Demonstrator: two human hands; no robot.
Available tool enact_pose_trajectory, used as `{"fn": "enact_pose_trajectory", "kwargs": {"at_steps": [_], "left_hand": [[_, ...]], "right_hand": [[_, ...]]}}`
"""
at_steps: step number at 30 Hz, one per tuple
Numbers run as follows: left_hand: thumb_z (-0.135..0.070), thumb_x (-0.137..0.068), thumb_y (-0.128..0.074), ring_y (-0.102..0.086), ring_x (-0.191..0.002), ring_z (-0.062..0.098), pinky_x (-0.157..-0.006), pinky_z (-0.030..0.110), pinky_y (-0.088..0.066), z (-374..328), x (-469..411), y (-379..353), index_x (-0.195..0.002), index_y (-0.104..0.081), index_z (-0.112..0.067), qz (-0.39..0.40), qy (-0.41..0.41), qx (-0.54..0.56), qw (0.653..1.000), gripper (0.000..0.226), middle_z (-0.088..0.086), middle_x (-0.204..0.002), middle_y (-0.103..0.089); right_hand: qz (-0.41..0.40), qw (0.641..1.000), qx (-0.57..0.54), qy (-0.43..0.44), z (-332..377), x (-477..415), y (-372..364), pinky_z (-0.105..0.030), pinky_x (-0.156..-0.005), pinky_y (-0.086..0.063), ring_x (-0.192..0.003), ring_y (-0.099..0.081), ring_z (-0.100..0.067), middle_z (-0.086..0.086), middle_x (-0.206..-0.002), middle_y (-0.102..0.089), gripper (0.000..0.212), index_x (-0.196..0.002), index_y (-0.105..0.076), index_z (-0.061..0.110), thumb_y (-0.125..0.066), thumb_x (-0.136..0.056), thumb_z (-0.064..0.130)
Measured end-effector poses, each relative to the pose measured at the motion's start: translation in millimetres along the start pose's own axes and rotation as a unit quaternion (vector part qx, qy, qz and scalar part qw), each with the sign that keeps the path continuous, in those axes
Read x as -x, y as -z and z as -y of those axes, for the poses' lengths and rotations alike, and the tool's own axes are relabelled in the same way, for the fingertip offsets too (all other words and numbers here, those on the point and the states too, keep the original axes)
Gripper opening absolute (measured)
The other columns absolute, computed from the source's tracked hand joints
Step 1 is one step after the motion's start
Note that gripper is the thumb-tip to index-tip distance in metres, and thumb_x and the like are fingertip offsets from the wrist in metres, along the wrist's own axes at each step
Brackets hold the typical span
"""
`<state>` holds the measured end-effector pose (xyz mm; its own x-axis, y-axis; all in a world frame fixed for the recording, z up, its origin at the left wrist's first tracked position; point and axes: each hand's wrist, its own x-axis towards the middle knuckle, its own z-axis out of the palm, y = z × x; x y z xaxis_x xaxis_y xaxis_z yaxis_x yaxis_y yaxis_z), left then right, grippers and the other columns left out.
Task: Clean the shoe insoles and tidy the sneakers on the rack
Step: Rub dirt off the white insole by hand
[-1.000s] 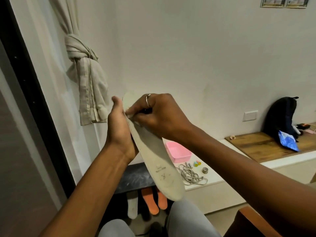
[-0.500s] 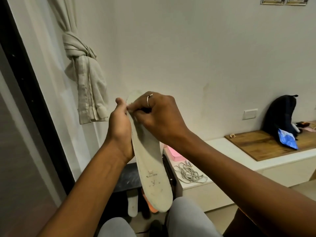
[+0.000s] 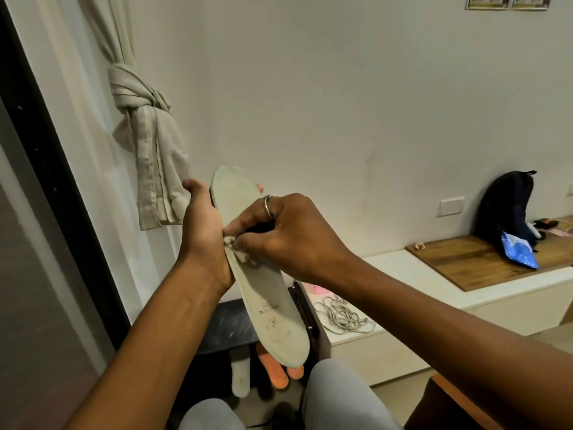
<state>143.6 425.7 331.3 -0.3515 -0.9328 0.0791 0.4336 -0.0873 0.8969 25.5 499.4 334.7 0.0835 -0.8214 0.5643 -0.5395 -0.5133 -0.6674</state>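
Insole [image 3: 268, 301]: is held up below and right of the knotted curtain [image 3: 145, 144], long axis tilted, one end toward the curtain.
Left hand [image 3: 201, 234]: is wrapped round the curtain-side edge.
Right hand [image 3: 288, 240]: a small white wad [image 3: 240, 255] is pinched and pressed mid-length; the end farther from the curtain is judged next.

White ledge [image 3: 403, 274] with tangled grey cord [image 3: 341, 316], pink box [image 3: 313, 288], and wooden board [image 3: 459, 262] under dark backpack [image 3: 502, 206]

Item: insole [image 3: 269, 308], toe up, gripped in my left hand [image 3: 201, 231]. My right hand [image 3: 291, 240] pinches a cloth [image 3: 241, 256] on it. Below: white insole [image 3: 240, 375], orange insoles [image 3: 274, 369].
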Motion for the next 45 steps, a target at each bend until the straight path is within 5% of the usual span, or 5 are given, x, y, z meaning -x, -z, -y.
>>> {"fn": "enact_pose_trajectory", "kwargs": {"at_steps": [14,27,36,41,45], "left_hand": [[-0.073,-0.097,-0.024,-0.074,-0.095,0.028,-0.072,0.045,-0.057,4,6,-5,-0.140,-0.055,-0.031,0.072,0.002,-0.031,0.997,0.068,0.008,-0.125,-0.070],[-0.069,-0.099,-0.021,-0.074,-0.099,0.031,-0.070,0.046,-0.058,3,8,-7,-0.138,-0.058,-0.026,0.067,-0.012,-0.051,0.996,0.069,0.009,-0.120,-0.073],[-0.069,-0.099,-0.022,-0.075,-0.095,0.030,-0.065,0.044,-0.060,4,14,-10,-0.130,-0.063,-0.026,0.066,0.015,-0.061,0.996,0.067,0.011,-0.115,-0.075],[-0.073,-0.097,-0.017,-0.075,-0.090,0.033,-0.061,0.039,-0.056,9,15,-15,-0.132,-0.060,-0.026,0.099,0.023,-0.069,0.992,0.073,0.015,-0.114,-0.074],[-0.075,-0.096,-0.019,-0.071,-0.075,0.031,-0.062,0.043,-0.057,5,13,-11,-0.121,-0.066,-0.021,0.085,0.021,-0.021,0.996,0.075,0.014,-0.094,-0.074]], "right_hand": [[-0.206,0.913,0.279,0.217,-27,-69,5,-0.038,-0.063,-0.057,-0.075,-0.068,-0.028,-0.009,-0.090,-0.072,0.013,-0.088,-0.080,0.005,-0.068,-0.082,0.004],[-0.051,0.888,0.377,0.259,-32,-48,27,-0.037,-0.068,-0.058,-0.083,-0.067,-0.029,-0.009,-0.096,-0.073,0.015,-0.098,-0.080,0.007,-0.070,-0.086,0.004],[-0.048,0.920,0.303,0.245,-33,-32,24,-0.032,-0.077,-0.059,-0.085,-0.071,-0.023,-0.008,-0.100,-0.074,0.018,-0.097,-0.081,0.006,-0.072,-0.083,0.000],[-0.186,0.930,0.240,0.208,-33,-58,33,-0.041,-0.072,-0.059,-0.080,-0.070,-0.022,-0.006,-0.093,-0.074,0.019,-0.089,-0.081,0.007,-0.070,-0.078,-0.004],[-0.112,0.931,0.233,0.258,-22,-34,11,-0.030,-0.076,-0.059,-0.083,-0.071,-0.021,-0.009,-0.097,-0.074,0.018,-0.095,-0.080,0.006,-0.072,-0.081,-0.003]]}}
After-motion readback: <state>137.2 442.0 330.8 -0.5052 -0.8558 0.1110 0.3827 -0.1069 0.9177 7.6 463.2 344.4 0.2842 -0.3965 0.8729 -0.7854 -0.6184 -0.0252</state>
